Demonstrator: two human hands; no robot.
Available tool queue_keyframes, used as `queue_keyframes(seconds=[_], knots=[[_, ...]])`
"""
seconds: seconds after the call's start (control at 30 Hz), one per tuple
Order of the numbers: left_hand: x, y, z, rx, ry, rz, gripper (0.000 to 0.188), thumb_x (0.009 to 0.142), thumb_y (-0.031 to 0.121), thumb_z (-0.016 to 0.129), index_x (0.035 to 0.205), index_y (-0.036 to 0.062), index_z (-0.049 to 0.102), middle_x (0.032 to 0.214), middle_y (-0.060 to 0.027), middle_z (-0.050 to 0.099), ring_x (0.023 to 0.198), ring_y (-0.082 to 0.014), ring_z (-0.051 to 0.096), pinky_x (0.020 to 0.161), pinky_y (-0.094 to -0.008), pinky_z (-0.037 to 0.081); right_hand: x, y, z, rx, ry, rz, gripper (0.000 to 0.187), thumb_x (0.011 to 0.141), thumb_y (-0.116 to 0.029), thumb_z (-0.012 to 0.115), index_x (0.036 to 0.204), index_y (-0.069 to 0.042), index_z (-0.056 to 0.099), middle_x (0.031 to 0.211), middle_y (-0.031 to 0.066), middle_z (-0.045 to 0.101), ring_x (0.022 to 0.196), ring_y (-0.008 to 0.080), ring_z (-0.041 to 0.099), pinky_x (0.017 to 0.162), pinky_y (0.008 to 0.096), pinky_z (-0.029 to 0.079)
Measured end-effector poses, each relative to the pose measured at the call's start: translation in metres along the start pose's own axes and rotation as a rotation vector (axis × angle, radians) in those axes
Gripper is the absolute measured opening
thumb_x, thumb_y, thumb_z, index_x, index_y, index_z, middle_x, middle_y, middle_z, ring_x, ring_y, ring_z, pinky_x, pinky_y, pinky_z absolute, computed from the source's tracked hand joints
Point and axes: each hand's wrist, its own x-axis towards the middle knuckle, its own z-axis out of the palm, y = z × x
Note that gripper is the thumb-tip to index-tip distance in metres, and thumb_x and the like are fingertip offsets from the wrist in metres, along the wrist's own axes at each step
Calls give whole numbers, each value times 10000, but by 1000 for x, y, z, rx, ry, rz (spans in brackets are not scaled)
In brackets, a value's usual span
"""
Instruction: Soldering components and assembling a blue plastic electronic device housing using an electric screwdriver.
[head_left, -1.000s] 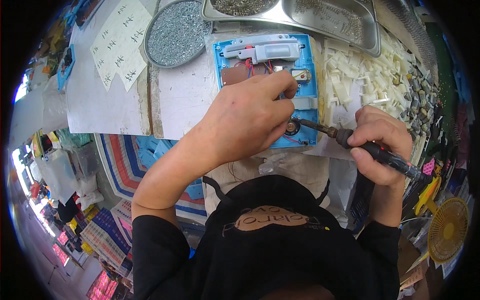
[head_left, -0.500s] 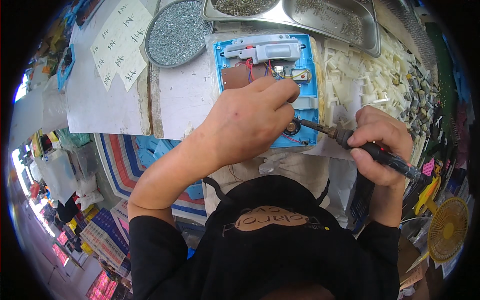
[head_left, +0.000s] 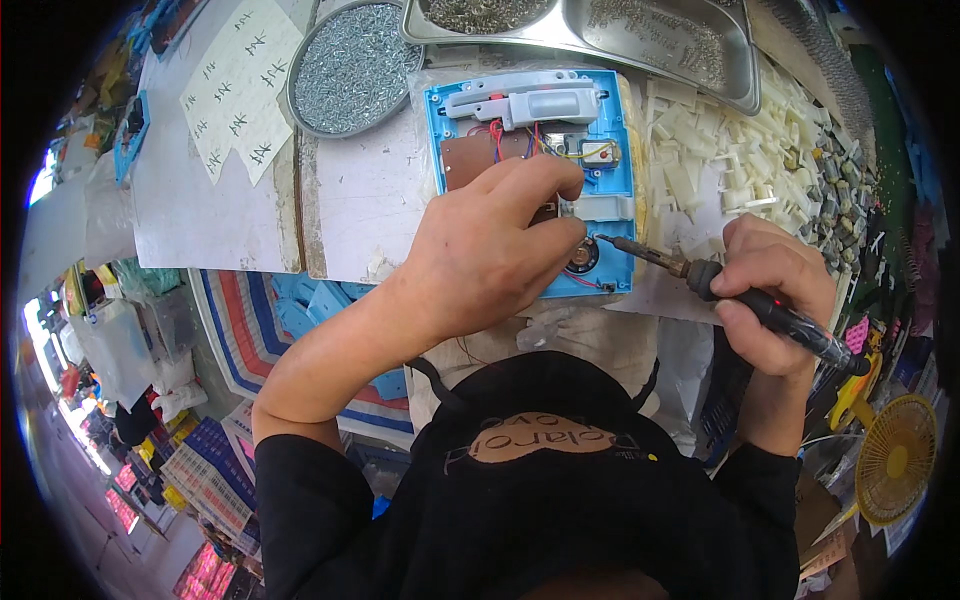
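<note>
As the left hand [head_left: 495,245] slips slightly leftward over the blue casing [head_left: 613,108], more of the grey block [head_left: 605,208] shows; what its bent fingers pinch can't be told. Back a touch comes the soldering iron [head_left: 706,279], wrapped in the right hand [head_left: 790,272], tip near the round speaker [head_left: 583,258], seemingly within working reach.

Room lies left of housing [head_left: 612,183] (tray [head_left: 562,24] blocks beyond).

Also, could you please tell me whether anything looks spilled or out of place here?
Possibly the heap of off-white plastic parts, right of the open blue plastic case: they lie jumbled, uncontained, while the small silver metal pieces sit inside a round grey dish. Otherwise, nothing looks clearly damaged.
</note>
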Motion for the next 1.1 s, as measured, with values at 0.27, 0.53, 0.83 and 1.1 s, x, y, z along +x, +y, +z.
queue_keyframes(seconds=[0.27, 0.53, 0.83, 1.1], knots=[[4, 2, 0, 64, -54, 20, 212, 729, 69, 807, 921, 74, 717, 1067, -98, 622, 902, -278, 672, 698, -372, 569, -2, 1, 1, 8, -18, 3, 199, 691, -55, 744, 879, -14, 692, 710, 84, 646, 587, 217, 530, 550, 319, 390], [9, 7, -3, 109, -117, 10, 141, 738, 64, 766, 851, 60, 681, 1023, -71, 608, 867, -264, 647, 660, -380, 549, 3, 2, 6, -10, -32, 14, 192, 691, -47, 746, 875, -24, 694, 702, 70, 646, 577, 203, 524, 533, 316, 381], [11, 9, -6, 126, -169, 6, 131, 737, 74, 748, 836, 67, 662, 1017, -64, 592, 862, -254, 629, 660, -371, 543, 7, -2, 7, -47, -41, 40, 192, 682, -20, 744, 867, -38, 697, 682, 60, 636, 570, 197, 534, 529, 308, 386], [11, 10, -7, 136, -187, 15, 159, 721, 79, 750, 852, 65, 661, 1030, -67, 589, 866, -254, 628, 663, -373, 544, 7, -11, 8, -103, -28, 56, 182, 693, -37, 750, 868, -44, 700, 685, 54, 642, 571, 197, 549, 532, 308, 402]])
